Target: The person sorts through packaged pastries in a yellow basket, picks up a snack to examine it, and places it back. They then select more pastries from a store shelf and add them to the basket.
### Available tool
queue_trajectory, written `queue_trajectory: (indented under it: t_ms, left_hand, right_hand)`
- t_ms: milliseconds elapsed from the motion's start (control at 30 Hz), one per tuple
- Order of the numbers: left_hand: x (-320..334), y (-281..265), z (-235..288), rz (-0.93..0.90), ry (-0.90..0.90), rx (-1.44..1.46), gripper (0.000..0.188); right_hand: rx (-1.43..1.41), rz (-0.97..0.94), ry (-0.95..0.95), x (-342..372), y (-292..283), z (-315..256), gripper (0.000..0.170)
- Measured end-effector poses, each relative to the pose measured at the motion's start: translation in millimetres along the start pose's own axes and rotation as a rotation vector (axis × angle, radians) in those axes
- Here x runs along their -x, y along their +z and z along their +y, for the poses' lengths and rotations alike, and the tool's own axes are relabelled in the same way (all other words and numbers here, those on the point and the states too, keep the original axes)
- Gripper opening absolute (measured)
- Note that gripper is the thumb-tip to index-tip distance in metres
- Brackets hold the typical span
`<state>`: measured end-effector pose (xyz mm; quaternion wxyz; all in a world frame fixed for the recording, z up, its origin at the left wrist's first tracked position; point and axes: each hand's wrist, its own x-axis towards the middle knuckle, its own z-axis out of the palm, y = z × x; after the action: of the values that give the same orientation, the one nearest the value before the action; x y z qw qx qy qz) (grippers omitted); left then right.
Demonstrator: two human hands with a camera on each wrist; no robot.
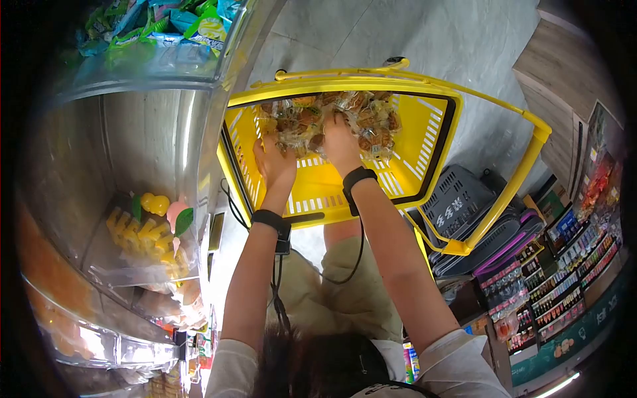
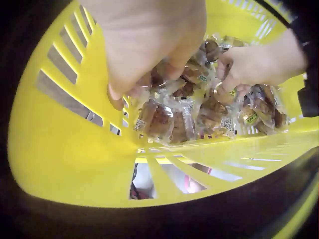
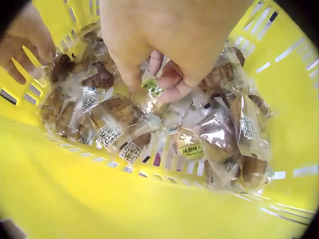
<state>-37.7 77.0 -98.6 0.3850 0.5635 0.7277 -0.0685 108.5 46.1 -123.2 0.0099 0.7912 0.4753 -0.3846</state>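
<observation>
A yellow shopping basket (image 1: 312, 192) holds several clear-wrapped brown pastries (image 1: 375, 138) (image 2: 158, 119). Reaching into it, my right hand (image 1: 341, 142) (image 3: 174, 40) has its fingers curled down among the packets; in the right wrist view thumb and fingertips pinch a small packet with a green label (image 3: 152, 88). My left hand (image 1: 275, 162) (image 2: 149, 40) is at the basket's left side, its fingers loosely bent beside the packets, and in the right wrist view nothing shows between them. Another packet with a yellow-green label (image 3: 189, 149) lies below the right hand.
Clear bins stand on the left, one with blue and green packets (image 1: 169, 30). The basket's yellow handle (image 1: 507, 192) leans out to the right. Grey baskets (image 1: 458, 199) are stacked beyond it, near shelves of small goods (image 1: 564, 292). Grey floor (image 1: 318, 40) lies ahead.
</observation>
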Motion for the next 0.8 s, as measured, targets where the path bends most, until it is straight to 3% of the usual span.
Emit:
queue_trajectory:
  t_ms: [133,233,433,633,733,800]
  left_hand:
    - [10,19,-12,-0.042,0.305,-0.061,0.029]
    - [22,18,-9,-0.064,0.318,-0.1,0.02]
    - [9,0,-2,-0.03,0.368,-0.277,0.018]
    - [-20,-8,-1,-0.05,0.139,0.059,0.024]
    - [-22,-10,7,0.011,0.332,-0.213,0.027]
    - [-25,-12,8,-0.091,0.337,-0.335,0.028]
  right_hand:
    - [0.004,-0.029,-0.002,0,0,4,0.034]
    - [-0.013,-0.032,0.008,-2,7,7,0.032]
    - [0.216,-0.02,-0.072,-1,4,7,0.022]
    - [0.104,-0.079,-0.057,3,0,4,0.03]
    - [0.119,-0.057,-0.044,5,7,10,0.034]
    - [0.116,-0.048,-0.044,8,7,16,0.033]
